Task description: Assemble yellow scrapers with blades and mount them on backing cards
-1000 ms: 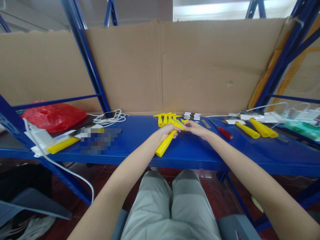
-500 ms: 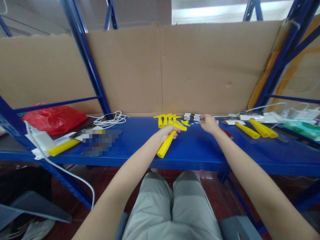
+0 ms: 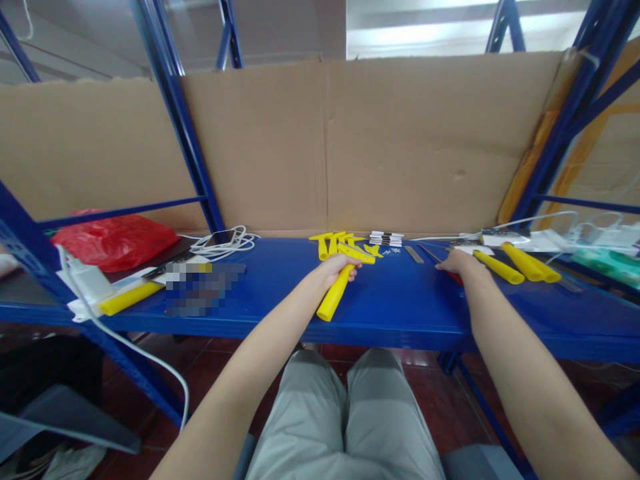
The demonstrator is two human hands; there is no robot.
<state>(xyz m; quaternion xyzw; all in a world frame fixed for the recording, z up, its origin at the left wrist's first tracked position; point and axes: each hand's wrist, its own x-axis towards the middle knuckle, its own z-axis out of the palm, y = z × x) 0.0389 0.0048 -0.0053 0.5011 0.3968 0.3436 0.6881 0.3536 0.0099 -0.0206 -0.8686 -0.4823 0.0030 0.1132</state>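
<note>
Head camera, on my screen: the left hand (image 3: 337, 268) is wrapped around the upper handle of a yellow scraper (image 3: 334, 295), fingers curled firmly on it, over the front part of the blue bench (image 3: 280, 293). The scraper slants, handle end toward the person, crosspiece away. I find the right hand (image 3: 464, 261) well to the right, low over a red-handled screwdriver (image 3: 455, 277); it hides most of the handle, so I cannot tell whether the fingers have closed on it. The screwdriver's shaft points away and left. I log a metal strip (image 3: 414, 254) just left of that shaft, then small bits (image 3: 395, 250), too small to identify. Beyond the left hand: yellow T-shaped pieces (image 3: 323, 249), with stacked white packs (image 3: 386, 239) near the cardboard wall (image 3: 260, 147). Yellow tubes (image 3: 523, 262) lie right of the right hand.
</note>
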